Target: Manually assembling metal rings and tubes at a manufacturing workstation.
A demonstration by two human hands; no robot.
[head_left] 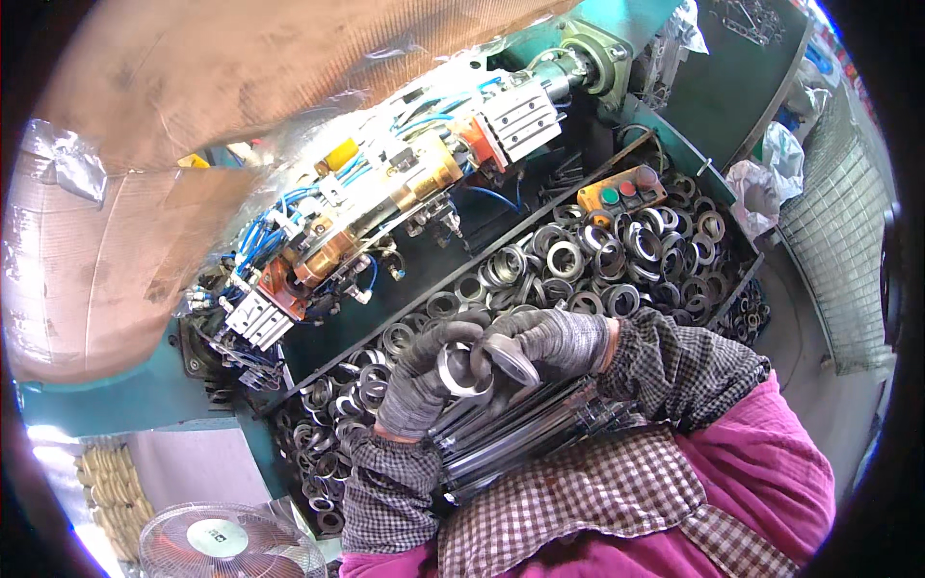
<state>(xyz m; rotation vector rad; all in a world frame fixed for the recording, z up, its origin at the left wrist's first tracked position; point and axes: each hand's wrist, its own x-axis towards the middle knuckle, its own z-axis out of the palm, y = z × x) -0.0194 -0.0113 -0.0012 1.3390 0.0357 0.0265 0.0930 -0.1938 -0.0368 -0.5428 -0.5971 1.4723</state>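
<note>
Both my hands wear grey gloves and meet above a tray full of metal rings. My left hand (420, 378) is closed around a bright metal ring (464, 372), its opening turned up toward me. Close beside it, my right hand (557, 341) grips a second metal ring (511, 359), tilted with its rim up. The fingers of the two hands nearly touch, and whether the two rings touch I cannot tell. Under the hands lies a bundle of long dark metal rods (511, 433). Loose metal rings (564, 260) heap up beyond and on both sides.
A machine with brass-coloured cylinders (424, 171) and blue hoses stands beyond the tray. A yellow control box (621, 193) with green and red buttons rests by the rings. At lower left is a fan (226, 544); wire mesh (838, 222) stands at right.
</note>
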